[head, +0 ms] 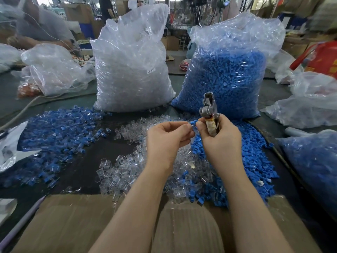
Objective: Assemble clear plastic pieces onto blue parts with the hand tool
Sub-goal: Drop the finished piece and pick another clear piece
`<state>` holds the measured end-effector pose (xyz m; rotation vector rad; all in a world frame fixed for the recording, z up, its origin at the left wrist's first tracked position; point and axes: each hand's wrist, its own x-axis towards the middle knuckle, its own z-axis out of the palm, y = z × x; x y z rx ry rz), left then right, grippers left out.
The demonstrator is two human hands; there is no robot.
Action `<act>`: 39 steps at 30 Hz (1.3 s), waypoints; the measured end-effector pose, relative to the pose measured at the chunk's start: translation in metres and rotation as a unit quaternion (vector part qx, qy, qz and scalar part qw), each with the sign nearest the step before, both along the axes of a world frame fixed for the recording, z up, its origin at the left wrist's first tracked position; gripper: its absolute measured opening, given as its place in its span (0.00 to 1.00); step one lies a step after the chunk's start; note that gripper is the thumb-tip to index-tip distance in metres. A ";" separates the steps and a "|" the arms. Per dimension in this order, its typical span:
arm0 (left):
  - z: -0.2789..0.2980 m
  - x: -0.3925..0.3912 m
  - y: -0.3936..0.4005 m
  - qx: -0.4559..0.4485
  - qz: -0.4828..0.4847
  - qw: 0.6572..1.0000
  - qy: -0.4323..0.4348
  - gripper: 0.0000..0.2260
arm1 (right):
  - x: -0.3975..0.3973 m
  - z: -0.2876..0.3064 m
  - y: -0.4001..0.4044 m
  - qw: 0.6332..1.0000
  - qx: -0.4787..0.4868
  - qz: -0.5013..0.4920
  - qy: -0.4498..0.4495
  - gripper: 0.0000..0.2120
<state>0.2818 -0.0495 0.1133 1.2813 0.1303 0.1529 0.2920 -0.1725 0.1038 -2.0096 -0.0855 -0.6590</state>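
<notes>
While both forearms are reaching out over a flattened cardboard sheet (73, 221) at the near edge of the table, the person's left hand (165, 138) is pinching a small blue part (193, 122) between thumb and fingertips, holding it up just beside the right hand (221, 141). That right hand is gripping the taped handles of a metal hand tool (209, 106), its head pointing up and away; the thumb seems to be touching the blue part too, though the pieces are too small for me to be sure. Below the hands a pile of clear plastic pieces (127, 168) is lying on the dark table, with loose blue parts (255, 157) spreading to the right and a heap of joined blue-and-clear pieces (60, 132) sitting to the left. Farther back, a tall bag of clear pieces (131, 70) is standing left of a bag of blue parts (229, 73).
</notes>
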 end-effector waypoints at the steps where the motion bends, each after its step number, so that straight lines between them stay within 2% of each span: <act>1: 0.000 0.000 -0.001 0.007 0.008 1.000 -0.009 0.01 | 0.000 0.000 0.001 1.000 0.001 -0.004 -0.001 0.06; 10: -0.002 -0.001 -0.004 0.097 0.049 0.991 -0.082 0.03 | -0.002 0.000 0.008 1.000 0.020 0.000 0.002 0.04; 15: -0.002 -0.002 -0.004 0.133 0.070 0.984 -0.098 0.03 | 0.000 0.004 0.005 0.999 0.016 0.038 0.033 0.03; 20: -0.004 0.000 -0.001 0.138 0.083 0.983 -0.090 0.03 | -0.001 0.007 -0.001 0.991 0.034 0.101 0.081 0.09; 27: -0.002 0.002 0.004 0.099 0.078 0.987 -0.098 0.05 | -0.002 0.009 -0.014 0.978 -0.051 0.119 0.164 0.01; 39: -0.002 0.003 0.008 0.081 0.044 0.988 -0.125 0.07 | -0.006 0.010 -0.014 0.967 -0.123 0.141 0.172 0.05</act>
